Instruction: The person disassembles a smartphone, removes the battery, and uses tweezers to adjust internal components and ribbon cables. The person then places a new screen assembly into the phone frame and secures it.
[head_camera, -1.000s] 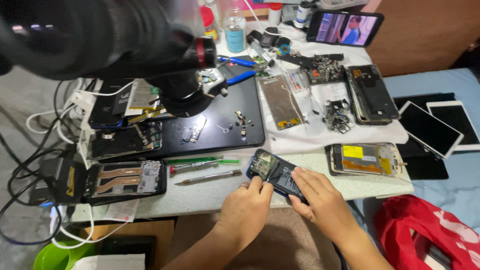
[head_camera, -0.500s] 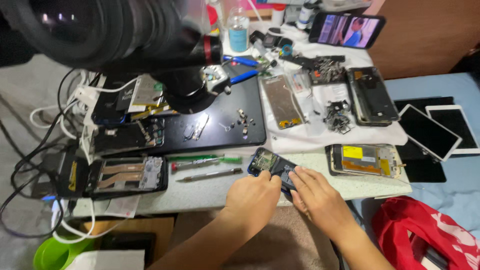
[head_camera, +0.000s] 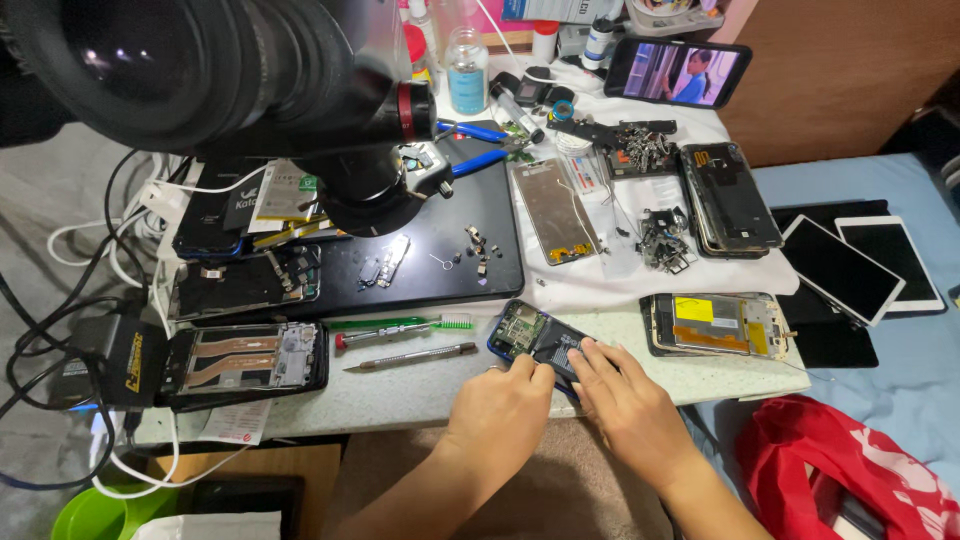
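Observation:
An opened blue phone (head_camera: 532, 335) with its circuit board showing lies at the table's near edge. My left hand (head_camera: 502, 405) rests on its near left side, fingers pinched on the phone's lower part. My right hand (head_camera: 628, 407) touches its right end with spread fingertips. What the fingers press on is hidden. Just left of the phone lie a green toothbrush (head_camera: 400, 324), a red-handled screwdriver (head_camera: 385, 336) and a grey metal tool (head_camera: 410, 356).
A large black microscope (head_camera: 230, 75) overhangs the black work mat (head_camera: 470, 250) with small screws. Several dismantled phones lie around: one at the left (head_camera: 245, 362), one at the right (head_camera: 715, 325). A playing phone (head_camera: 676, 72) stands at the back. Tablets (head_camera: 860, 265) and a red bag (head_camera: 850, 470) sit to the right.
Both hands have stayed on the opened blue phone, shifting slightly; the phone has turned a little under them. The view has drifted slightly.

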